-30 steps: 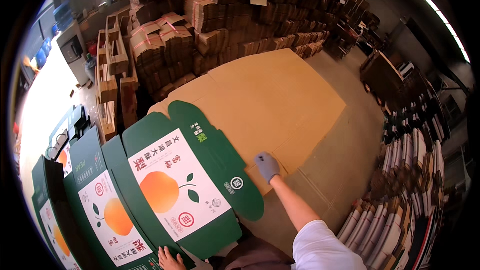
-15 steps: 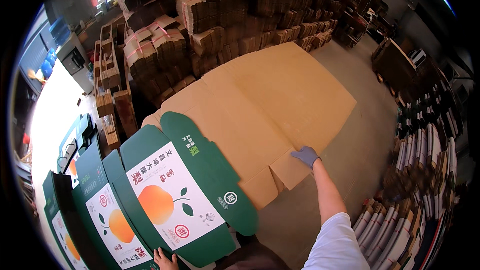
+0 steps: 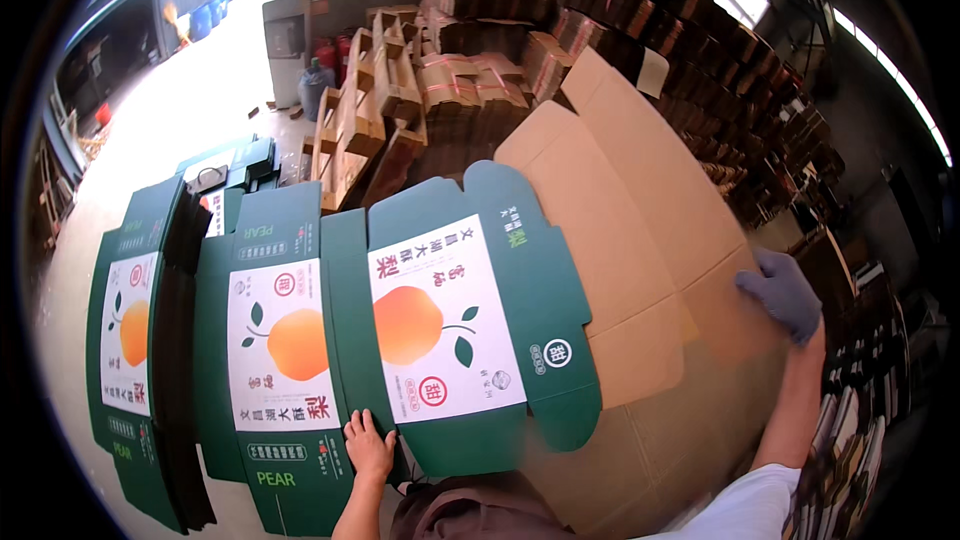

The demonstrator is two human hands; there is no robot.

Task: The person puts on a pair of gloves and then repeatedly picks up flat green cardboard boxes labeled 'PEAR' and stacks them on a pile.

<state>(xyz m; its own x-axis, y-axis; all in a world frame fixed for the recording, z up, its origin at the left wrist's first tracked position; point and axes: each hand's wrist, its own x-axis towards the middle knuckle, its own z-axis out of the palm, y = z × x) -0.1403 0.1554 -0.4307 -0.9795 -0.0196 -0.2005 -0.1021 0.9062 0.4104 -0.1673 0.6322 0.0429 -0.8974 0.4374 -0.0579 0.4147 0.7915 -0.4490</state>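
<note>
My right hand (image 3: 784, 296), in a grey glove, grips the edge of a large plain brown cardboard sheet (image 3: 615, 230). The sheet is creased and tilts up at its far side, and its near part is smeared by motion. My bare left hand (image 3: 370, 448) lies with fingers spread on a flat green printed carton (image 3: 550, 285) bearing a white panel and an orange fruit picture. That carton's right side lies next to the brown sheet. Another green printed panel (image 3: 215, 445) extends left of my hand.
A stack of green cartons (image 3: 180, 370) stands at the left. Behind are wooden pallets (image 3: 350, 130) and tied bundles of brown cardboard (image 3: 470, 85). More stacked sheets (image 3: 850, 420) stand at the right, near my right arm. A water dispenser (image 3: 287, 45) is farther back.
My right hand has raised and swung the brown sheet's near edge to the right, tilting the sheet. The view has turned left. My left hand still rests on the green carton.
</note>
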